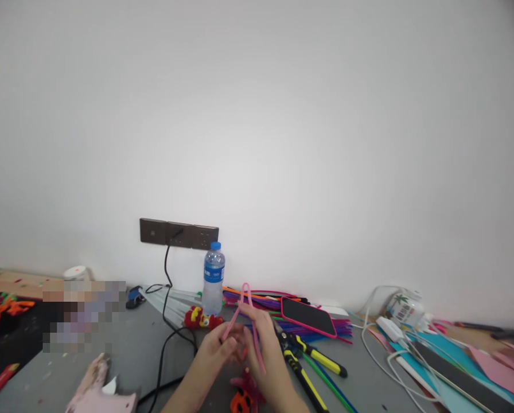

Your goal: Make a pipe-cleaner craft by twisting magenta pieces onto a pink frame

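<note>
Both my hands meet low in the middle of the view over a grey table (154,355). My left hand (216,350) and my right hand (265,344) are closed on a pink pipe cleaner (245,301), bent into a narrow loop that stands up above my fingers, one end trailing down across my right hand. Below my hands lies a small pink and orange pipe-cleaner figure (245,396). Black and yellow cutters (308,367) lie just right of my right hand.
A water bottle (213,278) stands by the wall under a dark socket strip (178,233) with a black cable. A phone in a pink case (308,316) rests on a pile of coloured pipe cleaners (283,304). A pink glue gun (100,390) lies left; coloured paper and white cables lie right.
</note>
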Motion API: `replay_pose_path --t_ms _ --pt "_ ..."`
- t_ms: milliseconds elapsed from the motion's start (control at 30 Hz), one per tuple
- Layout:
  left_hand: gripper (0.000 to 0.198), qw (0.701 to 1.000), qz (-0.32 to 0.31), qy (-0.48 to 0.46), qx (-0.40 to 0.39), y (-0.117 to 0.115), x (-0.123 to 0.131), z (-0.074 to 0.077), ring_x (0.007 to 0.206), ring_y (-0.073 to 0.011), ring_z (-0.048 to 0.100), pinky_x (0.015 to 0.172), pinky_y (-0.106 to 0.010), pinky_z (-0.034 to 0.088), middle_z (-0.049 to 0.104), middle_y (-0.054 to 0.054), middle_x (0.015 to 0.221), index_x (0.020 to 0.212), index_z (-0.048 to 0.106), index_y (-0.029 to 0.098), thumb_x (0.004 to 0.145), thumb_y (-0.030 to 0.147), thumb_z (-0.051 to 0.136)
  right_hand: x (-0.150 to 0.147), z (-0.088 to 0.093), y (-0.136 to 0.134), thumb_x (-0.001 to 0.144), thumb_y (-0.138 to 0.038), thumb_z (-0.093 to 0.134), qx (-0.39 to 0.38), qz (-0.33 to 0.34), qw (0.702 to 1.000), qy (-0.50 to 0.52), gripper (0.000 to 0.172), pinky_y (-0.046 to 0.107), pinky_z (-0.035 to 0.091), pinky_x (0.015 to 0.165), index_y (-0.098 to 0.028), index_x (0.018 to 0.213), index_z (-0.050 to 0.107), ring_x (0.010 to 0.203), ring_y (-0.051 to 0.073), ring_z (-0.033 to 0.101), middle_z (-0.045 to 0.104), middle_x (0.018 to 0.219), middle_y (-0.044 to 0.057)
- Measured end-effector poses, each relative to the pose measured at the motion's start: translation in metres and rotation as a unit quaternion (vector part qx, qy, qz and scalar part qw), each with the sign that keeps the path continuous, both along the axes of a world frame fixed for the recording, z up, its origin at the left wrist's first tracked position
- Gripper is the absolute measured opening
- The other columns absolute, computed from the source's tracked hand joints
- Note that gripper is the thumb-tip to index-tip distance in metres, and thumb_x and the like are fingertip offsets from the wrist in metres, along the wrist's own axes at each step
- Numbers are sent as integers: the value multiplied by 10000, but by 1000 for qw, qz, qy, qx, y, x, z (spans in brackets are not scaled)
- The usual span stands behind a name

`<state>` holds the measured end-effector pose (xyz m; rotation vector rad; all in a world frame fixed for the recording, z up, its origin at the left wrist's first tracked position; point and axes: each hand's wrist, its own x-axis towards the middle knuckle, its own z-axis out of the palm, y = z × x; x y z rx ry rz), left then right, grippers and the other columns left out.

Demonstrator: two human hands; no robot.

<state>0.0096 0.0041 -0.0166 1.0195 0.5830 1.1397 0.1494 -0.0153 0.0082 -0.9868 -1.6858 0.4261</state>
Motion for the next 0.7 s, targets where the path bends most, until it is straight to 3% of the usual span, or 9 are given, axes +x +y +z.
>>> replay_pose_path --t_ms 100,233,333,400,467,567,633,700 --pt "369 997 34 55 40 -5 -1 6 475 -92 539 471 -199 428 649 -10 613 770 720 141 641 474 807 -3 2 -3 903 -149 437 16 14 999 -37 366 390 506 914 -261 1229 559 1083 244 583 608 1158 99" --pt "384 995 85 53 5 -4 -4 7 420 -82 500 419 -189 401 640 -7 532 662 710 130 613 497 812 3 2 1 914 -113 399 32 0 998 -60 384 409 485 944 -258 1244 535 1111 243 559 600 1164 105" --pt "353 990 135 -1 -38 -1 -7 5 549 -126 605 500 -196 468 706 -48 615 707 747 129 578 441 851 11 0 8 921 -122 405 44 -20 997 -61 376 414 485 942 -258 1252 521 1116 247 557 599 1168 108" --pt "291 984 158 -63 -58 0 -10 6 730 -168 665 616 -214 519 750 -73 779 696 746 146 577 383 867 16 -2 11 916 -120 420 54 -34 996 -60 379 422 480 950 -256 1257 517 1122 252 558 601 1179 111" --pt "233 979 135 -135 -72 -1 -12 11 889 -197 669 753 -261 541 744 -83 1005 658 717 162 618 347 853 20 -4 14 910 -108 424 61 -43 995 -63 401 433 477 958 -255 1275 505 1131 255 559 599 1195 114" --pt "195 969 57 -213 -112 -3 -16 20 1018 -228 644 918 -339 506 724 -102 1062 730 707 158 700 327 800 22 -7 16 905 -87 406 62 -40 994 -78 438 443 478 963 -255 1303 481 1159 257 547 587 1230 120" --pt "155 957 30 -258 -127 -5 -18 25 964 -216 662 952 -358 490 734 -82 899 688 673 151 734 262 770 23 -8 16 902 -75 391 56 -33 994 -93 452 447 479 967 -257 1307 477 1179 258 536 582 1245 120" --pt "159 948 22 -290 -133 -6 -20 28 733 -145 664 868 -328 526 651 4 639 663 622 162 782 195 722 24 -8 17 900 -69 384 50 -29 993 -103 467 445 477 976 -260 1317 471 1194 255 530 581 1260 116"
